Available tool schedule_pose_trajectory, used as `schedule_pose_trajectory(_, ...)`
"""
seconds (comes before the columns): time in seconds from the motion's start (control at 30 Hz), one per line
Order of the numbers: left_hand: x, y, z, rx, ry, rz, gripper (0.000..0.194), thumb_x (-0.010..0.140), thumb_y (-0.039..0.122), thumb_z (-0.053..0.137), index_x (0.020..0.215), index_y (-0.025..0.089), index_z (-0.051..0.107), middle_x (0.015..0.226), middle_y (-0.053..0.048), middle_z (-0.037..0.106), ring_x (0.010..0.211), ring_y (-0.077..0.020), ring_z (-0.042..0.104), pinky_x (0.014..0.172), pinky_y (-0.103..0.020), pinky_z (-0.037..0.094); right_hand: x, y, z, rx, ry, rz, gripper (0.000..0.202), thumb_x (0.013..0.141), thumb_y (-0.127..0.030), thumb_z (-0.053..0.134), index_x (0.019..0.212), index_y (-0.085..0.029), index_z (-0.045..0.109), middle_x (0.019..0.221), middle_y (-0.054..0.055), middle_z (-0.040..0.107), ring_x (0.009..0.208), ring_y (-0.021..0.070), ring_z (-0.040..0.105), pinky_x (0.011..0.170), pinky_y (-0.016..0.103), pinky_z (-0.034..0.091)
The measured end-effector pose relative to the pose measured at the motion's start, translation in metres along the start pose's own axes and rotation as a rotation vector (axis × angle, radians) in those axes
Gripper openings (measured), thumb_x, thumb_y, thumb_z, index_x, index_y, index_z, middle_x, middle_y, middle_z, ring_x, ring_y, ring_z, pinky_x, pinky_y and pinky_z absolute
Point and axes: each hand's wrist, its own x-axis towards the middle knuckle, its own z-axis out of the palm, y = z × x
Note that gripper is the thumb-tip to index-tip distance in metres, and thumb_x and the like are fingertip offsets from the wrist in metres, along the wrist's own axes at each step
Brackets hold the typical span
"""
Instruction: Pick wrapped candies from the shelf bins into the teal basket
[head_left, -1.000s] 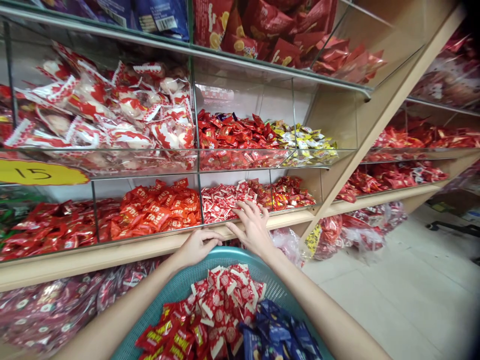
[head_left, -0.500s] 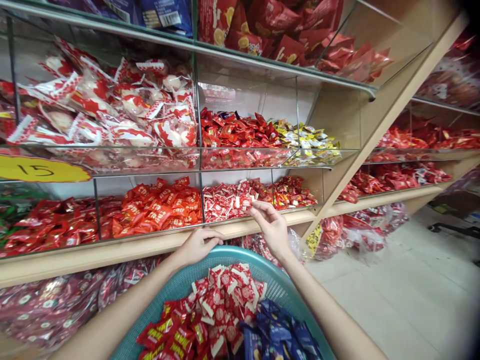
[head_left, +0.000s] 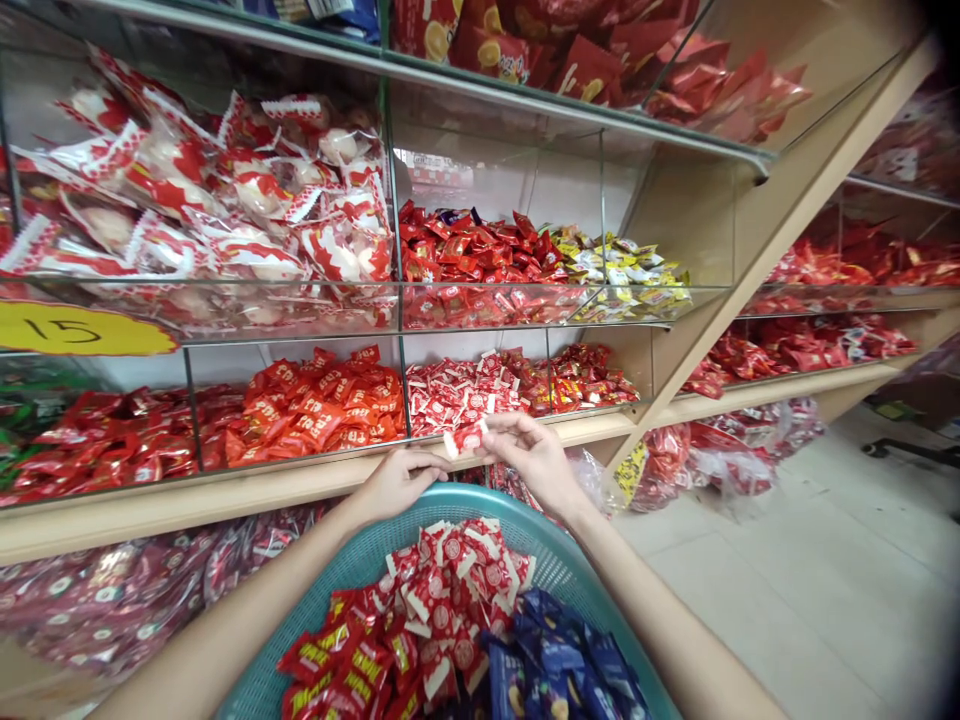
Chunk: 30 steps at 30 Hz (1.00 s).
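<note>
My right hand pinches a small red-and-white wrapped candy in front of the lower shelf's edge. My left hand is at the far rim of the teal basket, its fingers curled together close to the candy; whether they grip the rim is hard to see. Inside the basket lie red-and-white packets, red packets with yellow lettering and dark blue packets. Behind the hands, similar red-and-white candies fill a lower compartment.
Glass-fronted shelves hold orange-red candies, large clear-wrapped packets and yellow-and-white candies. A yellow price tag hangs at left. A wooden ledge runs below the shelves, with bagged goods under it.
My right hand has drawn back from the red-and-white candy compartment, down and to the left, bringing the pinched candy near my left hand. My left hand has barely moved.
</note>
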Motion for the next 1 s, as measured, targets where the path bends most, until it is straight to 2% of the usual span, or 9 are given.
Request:
schedule_pose_trajectory(0.07,0.0,0.001,0.0,0.009,0.004,0.027,0.023,0.081,0.02,0.049,0.088,0.014,0.07,0.082,-0.005,0.07,0.074,-0.0156,0.062,0.07,-0.024,0.047,-0.006,-0.003,0.004,-0.168,-0.215,-0.009,0.016,0.075,-0.03,0.059,0.087,-0.018,0.058,0.077,0.0,0.062,0.068,0.0113,0.059,0.064,0.026,0.049)
schedule_pose_trajectory(0.17,0.0,0.0,0.0,0.026,0.019,0.063,0.023,0.08,0.015,0.049,0.091,0.014,0.069,0.084,-0.005,0.07,0.075,-0.015,0.062,0.071,-0.023,0.047,-0.013,-0.002,0.007,-0.532,-0.458,-0.146,0.008,0.078,-0.021,0.055,0.083,-0.017,0.06,0.079,0.0,0.06,0.068,0.0103,0.055,0.063,0.024,0.045)
schedule_pose_trajectory(0.27,0.0,-0.002,0.0,0.031,0.025,0.064,0.024,0.08,0.015,0.049,0.093,0.015,0.069,0.083,-0.004,0.07,0.076,-0.0147,0.062,0.072,-0.023,0.047,-0.014,0.004,0.008,-0.821,-0.538,-0.287,0.011,0.076,-0.011,0.053,0.082,-0.018,0.059,0.082,0.001,0.059,0.074,0.0117,0.053,0.07,0.025,0.042)
schedule_pose_trajectory(0.37,0.0,-0.005,0.001,0.03,0.029,0.049,0.024,0.08,0.017,0.049,0.094,0.015,0.069,0.083,-0.005,0.07,0.077,-0.0152,0.062,0.073,-0.024,0.048,-0.014,0.007,0.009,-0.963,-0.563,-0.325,0.014,0.075,-0.01,0.054,0.084,-0.018,0.059,0.085,0.002,0.059,0.08,0.0138,0.053,0.072,0.025,0.041)
schedule_pose_trajectory(0.5,0.0,-0.005,0.001,0.02,0.026,0.042,0.025,0.081,0.019,0.049,0.095,0.015,0.069,0.083,-0.006,0.07,0.078,-0.016,0.063,0.073,-0.025,0.048,-0.016,0.005,0.014,-0.994,-0.642,-0.317,0.01,0.071,-0.022,0.063,0.08,-0.019,0.06,0.084,0.002,0.06,0.082,0.0157,0.053,0.071,0.026,0.041)
schedule_pose_trajectory(0.6,0.0,-0.005,0.0,0.032,0.024,0.049,0.025,0.081,0.018,0.048,0.095,0.016,0.069,0.084,-0.006,0.07,0.078,-0.0156,0.062,0.073,-0.025,0.048,-0.016,0.004,0.017,-0.921,-0.544,-0.335,0.022,0.072,-0.038,0.063,0.082,-0.018,0.059,0.083,0.002,0.06,0.082,0.0158,0.053,0.071,0.027,0.041)
schedule_pose_trajectory(0.73,-0.001,-0.005,0.0,0.021,0.003,0.061,0.025,0.082,0.02,0.048,0.095,0.016,0.069,0.084,-0.005,0.07,0.079,-0.0162,0.062,0.076,-0.026,0.047,-0.009,0.007,0.01,-0.854,-0.247,-0.392,0.018,0.083,-0.034,0.05,0.085,-0.018,0.059,0.082,0.003,0.058,0.081,0.0149,0.051,0.075,0.028,0.039)
schedule_pose_trajectory(0.9,-0.002,-0.004,0.0,-0.001,0.001,-0.009,0.027,0.083,0.024,0.048,0.098,0.015,0.068,0.082,-0.006,0.07,0.08,-0.0168,0.062,0.074,-0.026,0.048,0.01,0.014,-0.009,-1.035,0.189,-0.408,0.024,0.084,-0.035,0.047,0.1,-0.022,0.058,0.11,0.008,0.053,0.104,0.0213,0.044,0.088,0.039,0.031)
schedule_pose_trajectory(1.0,-0.002,-0.003,0.0,-0.015,0.004,-0.013,0.026,0.082,0.024,0.048,0.097,0.015,0.068,0.083,-0.006,0.07,0.08,-0.0166,0.062,0.074,-0.026,0.048,0.022,0.019,-0.016,-1.159,0.27,-0.358,0.029,0.084,-0.04,0.045,0.108,-0.026,0.057,0.122,0.007,0.048,0.117,0.0246,0.034,0.093,0.045,0.023)
